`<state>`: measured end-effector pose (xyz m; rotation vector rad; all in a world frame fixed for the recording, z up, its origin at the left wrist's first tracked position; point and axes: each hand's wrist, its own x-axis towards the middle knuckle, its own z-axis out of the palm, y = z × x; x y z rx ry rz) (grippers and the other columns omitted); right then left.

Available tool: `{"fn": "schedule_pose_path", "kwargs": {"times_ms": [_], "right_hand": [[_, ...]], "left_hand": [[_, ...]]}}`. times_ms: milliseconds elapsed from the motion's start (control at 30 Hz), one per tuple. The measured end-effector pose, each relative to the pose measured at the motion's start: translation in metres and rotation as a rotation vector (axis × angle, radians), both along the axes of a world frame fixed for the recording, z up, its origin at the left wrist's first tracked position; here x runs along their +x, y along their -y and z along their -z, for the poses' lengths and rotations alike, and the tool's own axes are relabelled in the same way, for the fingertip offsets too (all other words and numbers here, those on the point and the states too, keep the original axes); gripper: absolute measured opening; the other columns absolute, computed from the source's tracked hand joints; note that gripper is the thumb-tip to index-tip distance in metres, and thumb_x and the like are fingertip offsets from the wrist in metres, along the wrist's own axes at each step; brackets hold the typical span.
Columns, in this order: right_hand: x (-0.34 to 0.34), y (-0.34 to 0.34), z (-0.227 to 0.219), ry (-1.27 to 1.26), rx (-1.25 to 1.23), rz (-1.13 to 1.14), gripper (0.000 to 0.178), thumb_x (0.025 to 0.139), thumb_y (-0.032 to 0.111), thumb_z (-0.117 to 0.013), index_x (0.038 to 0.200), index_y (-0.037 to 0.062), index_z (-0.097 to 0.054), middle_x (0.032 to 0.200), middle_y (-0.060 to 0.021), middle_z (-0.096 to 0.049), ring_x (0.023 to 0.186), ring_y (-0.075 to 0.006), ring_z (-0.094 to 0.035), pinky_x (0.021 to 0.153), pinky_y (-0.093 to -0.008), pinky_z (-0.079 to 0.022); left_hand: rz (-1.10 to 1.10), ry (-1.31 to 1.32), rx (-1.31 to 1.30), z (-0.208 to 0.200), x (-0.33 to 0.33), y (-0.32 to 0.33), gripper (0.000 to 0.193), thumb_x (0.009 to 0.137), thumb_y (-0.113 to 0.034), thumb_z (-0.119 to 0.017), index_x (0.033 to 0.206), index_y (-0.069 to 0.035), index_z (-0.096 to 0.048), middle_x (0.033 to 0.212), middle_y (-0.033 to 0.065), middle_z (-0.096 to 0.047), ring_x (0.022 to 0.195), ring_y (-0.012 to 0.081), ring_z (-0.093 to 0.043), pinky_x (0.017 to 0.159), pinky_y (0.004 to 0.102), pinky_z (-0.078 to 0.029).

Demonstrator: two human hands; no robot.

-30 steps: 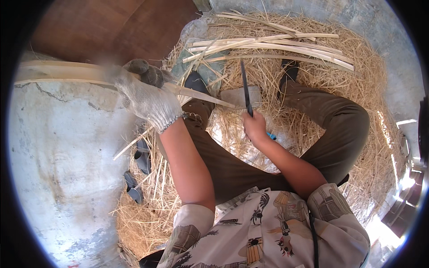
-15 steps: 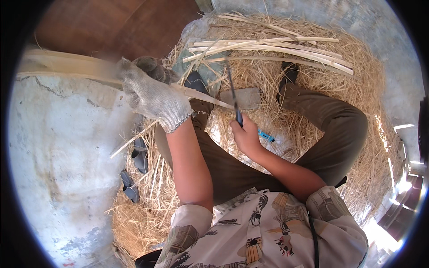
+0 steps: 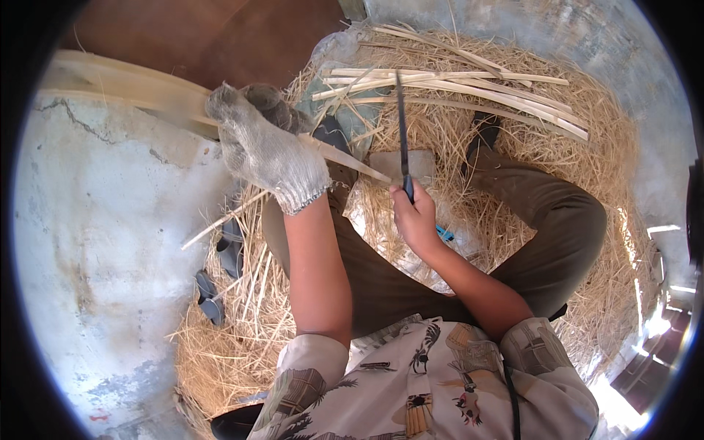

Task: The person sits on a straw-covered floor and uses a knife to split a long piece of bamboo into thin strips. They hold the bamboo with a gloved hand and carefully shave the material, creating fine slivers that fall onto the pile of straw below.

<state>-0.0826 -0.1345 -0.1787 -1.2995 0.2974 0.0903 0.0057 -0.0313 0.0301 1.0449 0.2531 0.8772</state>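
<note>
My left hand (image 3: pixel 271 154), in a pale knitted work glove, is closed round a bamboo strip (image 3: pixel 348 158). The strip's narrow end slopes down to the right, close to my right fingers. Beyond the glove, long pale bamboo pieces (image 3: pixel 139 86) stretch to the upper left; whether they are one with the held strip, I cannot tell. In my bare right hand (image 3: pixel 416 216) is a knife (image 3: pixel 402 132), gripped by its dark handle, its long thin blade pointing away from me and almost upright in the view. The strip's tip lies beside the knife's handle end.
Several split bamboo strips (image 3: pixel 469 84) lie across the shavings (image 3: pixel 587 169) ahead of my feet. A flat grey block (image 3: pixel 422 163) and a small blue tool (image 3: pixel 444 234) rest between my legs. A cracked plaster wall (image 3: pixel 95 235) stands left, with dark slippers (image 3: pixel 210 297) beside it.
My right hand and the knife have shifted slightly right, and the blade now stands straighter. The strip is still in my left hand. The whole view has shifted a little.
</note>
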Motion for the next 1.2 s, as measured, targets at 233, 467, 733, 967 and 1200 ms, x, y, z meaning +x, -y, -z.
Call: {"fn": "schedule_pose_path", "kwargs": {"times_ms": [233,467,733,967,1200], "right_hand": [[-0.02,-0.002,0.052,-0.229,-0.35,-0.287,0.02,0.095,0.019,-0.058,0.088,0.0,-0.057,0.062,-0.0061,-0.053,0.058,-0.0116,-0.051,0.055,-0.0331,-0.042],[-0.01,0.0,-0.033,0.202,-0.077,0.103,0.014,0.097,0.014,-0.057,0.086,0.0069,-0.052,0.061,0.0054,-0.047,0.047,-0.0046,-0.041,0.042,-0.026,-0.032],[-0.018,-0.007,0.06,-0.125,-0.352,-0.232,0.019,0.098,0.02,-0.059,0.085,0.0088,-0.049,0.06,0.0025,-0.044,0.042,-0.0098,-0.038,0.039,-0.0315,-0.031],[-0.017,-0.005,-0.01,0.269,-0.106,0.07,0.029,0.103,0.026,-0.055,0.093,-0.0009,-0.054,0.063,-0.0046,-0.05,0.06,-0.0096,-0.047,0.056,-0.0334,-0.04],[-0.008,-0.011,0.049,-0.123,-0.202,-0.074,0.042,0.103,0.036,-0.055,0.081,0.0002,-0.053,0.064,-0.0057,-0.048,0.064,-0.0111,-0.047,0.06,-0.034,-0.041]], "left_hand": [[0.013,0.031,-0.012,-0.011,-0.007,0.012,0.046,0.097,-0.05,-0.06,0.083,-0.006,-0.055,0.063,-0.0008,-0.041,0.05,0.0095,-0.033,0.044,0.0268,-0.029],[0.008,0.02,-0.023,-0.001,-0.003,0.003,0.047,0.097,-0.048,-0.06,0.079,-0.005,-0.056,0.06,-0.0005,-0.04,0.049,0.0099,-0.034,0.044,0.0268,-0.031],[0.039,-0.012,-0.057,-0.001,-0.001,-0.009,0.037,0.095,-0.04,-0.067,0.091,-0.003,-0.064,0.076,0.005,-0.06,0.063,0.0135,-0.054,0.054,0.0289,-0.044],[0.022,0.118,-0.037,0.002,0.002,-0.005,0.037,0.097,-0.045,-0.063,0.088,-0.011,-0.053,0.061,-0.0024,-0.039,0.047,0.007,-0.03,0.04,0.0245,-0.026],[-0.033,-0.012,-0.038,0.0,0.0,-0.006,0.039,0.096,-0.04,-0.067,0.092,-0.002,-0.065,0.082,0.004,-0.061,0.07,0.0124,-0.054,0.058,0.0284,-0.045]]}}
